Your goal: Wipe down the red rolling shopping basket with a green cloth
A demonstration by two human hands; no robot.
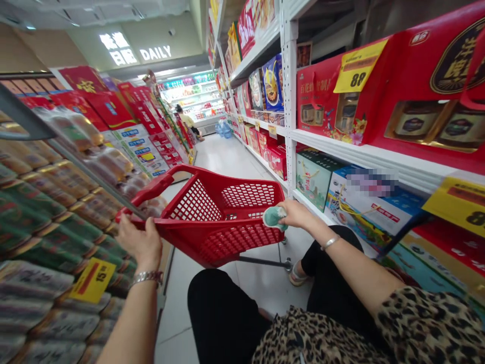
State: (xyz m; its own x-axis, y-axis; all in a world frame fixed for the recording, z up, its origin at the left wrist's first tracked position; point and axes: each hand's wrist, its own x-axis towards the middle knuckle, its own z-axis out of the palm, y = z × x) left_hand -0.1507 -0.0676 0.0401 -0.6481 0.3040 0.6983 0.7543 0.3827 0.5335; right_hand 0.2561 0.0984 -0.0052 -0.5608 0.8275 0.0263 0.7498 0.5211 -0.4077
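In the aisle (223, 156), the red cart (231, 246) was apparently steadied by the left hand (141, 245) at its rim's left end (finger closure could not be told), while a green cloth (273, 217) was clamped in the right hand's (297, 213) fingers, seemingly backed by the rim.

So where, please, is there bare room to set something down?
Bare floor shows beyond the red cart, between the stacked goods on the left and the white shelves on the right. A smaller patch shows below the cart, between the knees. Both sides are crowded, the shelves with gift boxes.
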